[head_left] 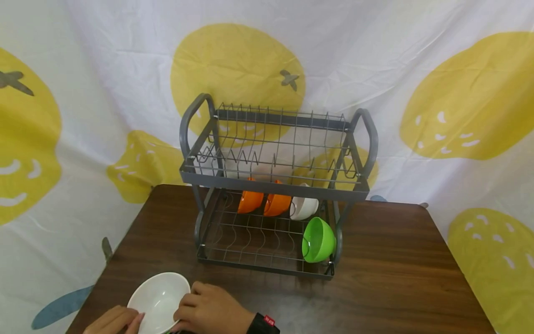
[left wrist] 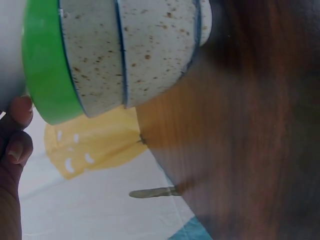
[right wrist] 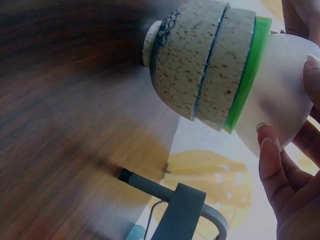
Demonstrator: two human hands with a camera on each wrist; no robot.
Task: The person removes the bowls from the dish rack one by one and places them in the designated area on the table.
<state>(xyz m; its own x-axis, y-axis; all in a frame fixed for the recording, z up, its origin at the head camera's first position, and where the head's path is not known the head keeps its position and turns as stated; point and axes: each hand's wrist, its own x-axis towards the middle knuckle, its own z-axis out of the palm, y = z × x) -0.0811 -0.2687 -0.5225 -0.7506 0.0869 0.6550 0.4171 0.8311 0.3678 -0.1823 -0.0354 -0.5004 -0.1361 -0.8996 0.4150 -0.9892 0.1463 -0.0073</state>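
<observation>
A white bowl (head_left: 160, 299) sits at the lower left of the head view, on top of a stack of bowls. My left hand (head_left: 111, 321) grips its near left rim, thumb over the edge. On the opposite side, my right hand (head_left: 214, 308) holds the right rim between thumb and fingers. Both wrist views show the stack underneath: a green bowl (right wrist: 248, 75), then two speckled bowls with blue rims, the upper one (right wrist: 227, 65) nested in the lower one (right wrist: 187, 57), whose foot is at the table.
A grey two-tier dish rack (head_left: 275, 185) stands behind on the brown table (head_left: 388, 260). Its lower tier holds two orange bowls, one left (head_left: 250, 202) and one right (head_left: 277, 205), a white bowl (head_left: 303, 208) and a green bowl (head_left: 319, 241). A patterned cloth (head_left: 333, 55) hangs around.
</observation>
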